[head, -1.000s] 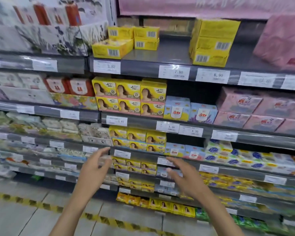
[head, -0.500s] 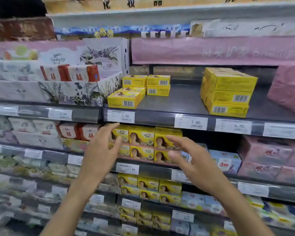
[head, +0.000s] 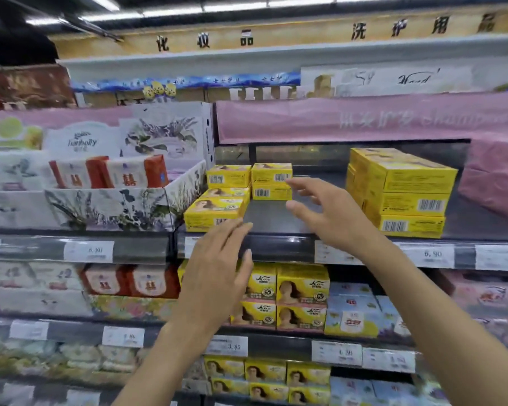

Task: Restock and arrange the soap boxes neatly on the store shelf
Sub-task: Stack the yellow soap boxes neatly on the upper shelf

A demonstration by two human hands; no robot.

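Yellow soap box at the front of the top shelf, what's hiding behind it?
Behind the front yellow box lies another flat yellow box, then a barcode-facing box further back. What that rear one rests on is covered.

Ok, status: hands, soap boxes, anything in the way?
Left hand, right hand open, empty. Small yellow cardboard soap boxes unevenly stacked on grey metal shelf. No obstruction seen.

Only the person's arms and hands show. The left hand [head: 217, 276] and the right hand [head: 332, 215] are bare, with slim fingers and nails trimmed short. The left forearm [head: 165, 356] and the right forearm [head: 440, 317] are bare as well, slender and smooth, and the lower edge of the view cuts both off.
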